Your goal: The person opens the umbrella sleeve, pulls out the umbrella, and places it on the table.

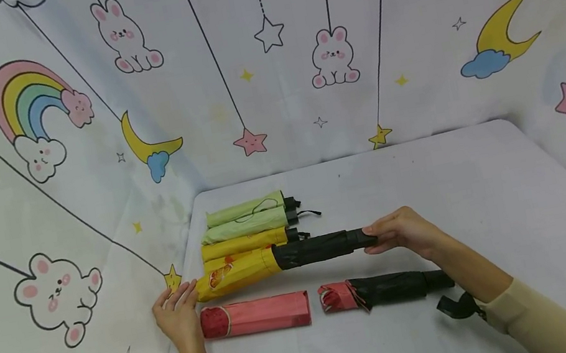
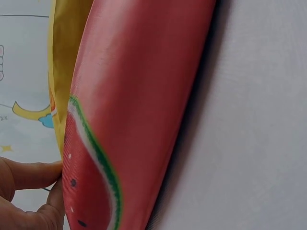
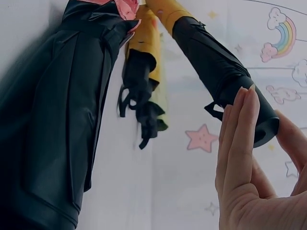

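Note:
A folded black umbrella [image 1: 313, 250] sits partly inside a yellow sleeve [image 1: 246, 273] with an orange fruit print, held slightly above the table. My left hand [image 1: 179, 314] pinches the sleeve's closed left tip; in the left wrist view the red sleeve partly hides those fingers [image 2: 36, 176]. At the other end, my right hand [image 1: 404, 234] holds the black handle [image 3: 261, 117] between thumb and fingers. Nearer me lie a flat red watermelon-print sleeve [image 1: 270, 314] and, to its right, a black umbrella [image 1: 393, 287] with red fabric bunched at its left end.
Behind the held umbrella lie another yellow-sleeved umbrella [image 1: 244, 244] and two light green ones [image 1: 246, 226], side by side with black ends to the right. White cloth with cartoon prints [image 1: 291, 93] hangs behind and beside the white table [image 1: 431, 175].

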Tool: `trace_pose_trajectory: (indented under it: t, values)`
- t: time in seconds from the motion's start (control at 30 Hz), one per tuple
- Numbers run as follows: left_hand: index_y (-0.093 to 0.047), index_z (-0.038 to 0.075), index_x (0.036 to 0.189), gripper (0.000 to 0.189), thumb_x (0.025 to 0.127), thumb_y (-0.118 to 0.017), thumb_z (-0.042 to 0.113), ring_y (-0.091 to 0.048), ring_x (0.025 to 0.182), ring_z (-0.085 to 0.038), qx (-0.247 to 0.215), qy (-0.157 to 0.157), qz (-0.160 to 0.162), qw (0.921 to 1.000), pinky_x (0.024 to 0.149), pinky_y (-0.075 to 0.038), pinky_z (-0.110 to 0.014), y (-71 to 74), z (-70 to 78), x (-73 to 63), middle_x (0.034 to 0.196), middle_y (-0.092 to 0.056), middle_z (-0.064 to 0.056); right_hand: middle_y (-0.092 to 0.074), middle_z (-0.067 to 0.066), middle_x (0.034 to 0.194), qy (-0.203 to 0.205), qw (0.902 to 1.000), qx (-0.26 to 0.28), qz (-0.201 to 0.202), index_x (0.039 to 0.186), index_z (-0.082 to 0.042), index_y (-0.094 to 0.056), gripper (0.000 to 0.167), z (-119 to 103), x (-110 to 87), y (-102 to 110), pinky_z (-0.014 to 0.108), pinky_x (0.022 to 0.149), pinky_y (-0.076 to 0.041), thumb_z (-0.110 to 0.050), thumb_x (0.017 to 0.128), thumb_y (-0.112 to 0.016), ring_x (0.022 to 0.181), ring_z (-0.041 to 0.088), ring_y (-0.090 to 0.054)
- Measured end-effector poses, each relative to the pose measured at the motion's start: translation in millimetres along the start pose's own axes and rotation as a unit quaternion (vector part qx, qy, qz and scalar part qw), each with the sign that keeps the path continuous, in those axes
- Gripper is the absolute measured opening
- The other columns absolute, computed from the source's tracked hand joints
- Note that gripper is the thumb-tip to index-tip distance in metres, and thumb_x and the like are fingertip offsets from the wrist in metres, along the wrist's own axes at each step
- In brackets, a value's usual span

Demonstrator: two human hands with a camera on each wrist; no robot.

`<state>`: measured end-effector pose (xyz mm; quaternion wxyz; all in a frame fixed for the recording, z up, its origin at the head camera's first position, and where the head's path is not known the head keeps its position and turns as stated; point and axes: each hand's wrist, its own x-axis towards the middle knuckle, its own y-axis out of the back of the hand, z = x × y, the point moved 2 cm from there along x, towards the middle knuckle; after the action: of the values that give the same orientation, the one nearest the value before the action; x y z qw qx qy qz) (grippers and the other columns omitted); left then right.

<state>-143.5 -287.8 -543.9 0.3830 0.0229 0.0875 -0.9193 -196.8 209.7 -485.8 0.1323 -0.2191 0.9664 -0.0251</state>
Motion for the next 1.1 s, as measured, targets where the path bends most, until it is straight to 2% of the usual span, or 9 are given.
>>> trace_pose_trajectory:
  t: [0.23, 0.5, 0.73, 1.1]
  values:
    - [-0.035, -0.002, 0.145, 0.065, 0.092, -0.070, -0.015, -0.078, 0.094, -0.016, 0.007, 0.002, -0.001, 1.0000, 0.085, -0.061, -0.025, -0.5, 1.2, 0.9, 0.125, -0.063, -0.027, -0.077, 0.020, 0.106, -0.003, 1.0000, 0.001, 0.002, 0.114, 0.008, -0.076, 0.030, 0.5, -2.6, 4.4, 0.039, 0.096, -0.060, -0.017, 0.098, -0.074, 0.089, 0.032, -0.079]
    - [-0.033, -0.001, 0.150, 0.064, 0.096, -0.066, -0.010, -0.077, 0.098, -0.015, 0.022, 0.012, -0.005, 0.9997, 0.087, -0.060, -0.023, 0.1, -0.5, 2.0, 0.129, -0.061, -0.025, -0.077, 0.020, 0.107, 0.006, 0.9999, 0.012, -0.009, 0.114, 0.008, -0.076, 0.027, 6.0, -5.9, 11.2, 0.037, 0.095, -0.060, -0.014, 0.099, -0.071, 0.089, 0.031, -0.079]
    - [-0.035, -0.003, 0.146, 0.063, 0.094, -0.068, -0.014, -0.078, 0.094, -0.016, -0.004, 0.002, -0.001, 1.0000, 0.086, -0.061, -0.025, -1.3, -1.0, 1.8, 0.123, -0.064, -0.025, -0.077, 0.019, 0.106, 0.011, 0.9999, 0.001, -0.007, 0.114, 0.009, -0.076, 0.027, 5.8, -12.4, 15.5, 0.036, 0.094, -0.061, -0.014, 0.100, -0.071, 0.089, 0.031, -0.079]
    - [-0.034, -0.003, 0.149, 0.062, 0.096, -0.065, -0.012, -0.077, 0.095, -0.014, 0.008, 0.007, -0.002, 0.9999, 0.086, -0.060, -0.022, -0.1, 1.5, -0.3, 0.128, -0.061, -0.026, -0.077, 0.018, 0.108, 0.021, 0.9997, 0.007, -0.013, 0.112, 0.008, -0.077, 0.025, 5.7, -23.5, 25.8, 0.033, 0.095, -0.060, -0.013, 0.101, -0.068, 0.091, 0.030, -0.079]
